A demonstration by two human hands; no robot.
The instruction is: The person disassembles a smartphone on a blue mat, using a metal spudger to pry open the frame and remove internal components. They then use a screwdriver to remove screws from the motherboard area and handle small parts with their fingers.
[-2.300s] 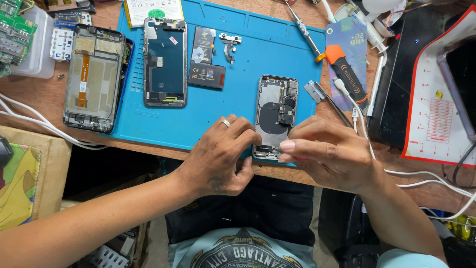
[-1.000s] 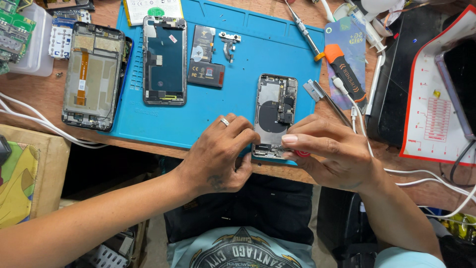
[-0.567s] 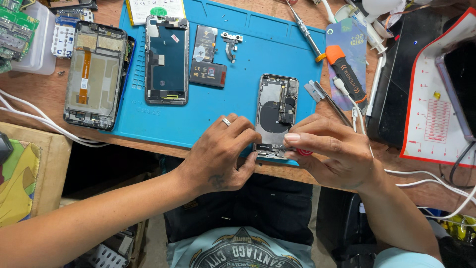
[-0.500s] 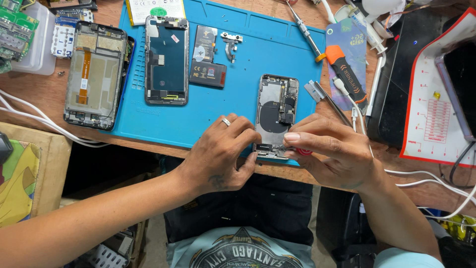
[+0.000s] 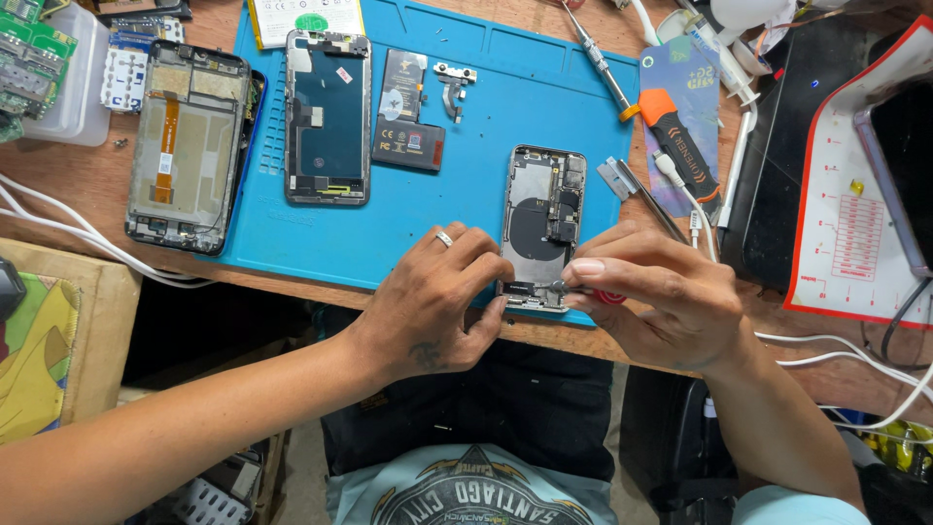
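An opened phone body [image 5: 539,209] lies face down on the blue work mat [image 5: 457,209], its inner boards and round coil showing. My left hand [image 5: 437,301], a ring on one finger, presses on the phone's near left corner. My right hand [image 5: 661,301] pinches a small red-handled tool [image 5: 604,296], whose tip touches the phone's bottom edge. The bottom end of the phone is partly hidden by my fingers.
On the mat lie a detached screen [image 5: 328,117], a black battery [image 5: 410,112] and a small metal bracket [image 5: 453,80]. Another stripped phone [image 5: 185,146] lies at the left. An orange-handled tool [image 5: 680,146], screwdrivers, tweezers [image 5: 641,199] and white cables sit at the right.
My right hand has shifted slightly and brought the red-handled tool's tip onto the phone's bottom edge. My left hand stays on the phone's corner.
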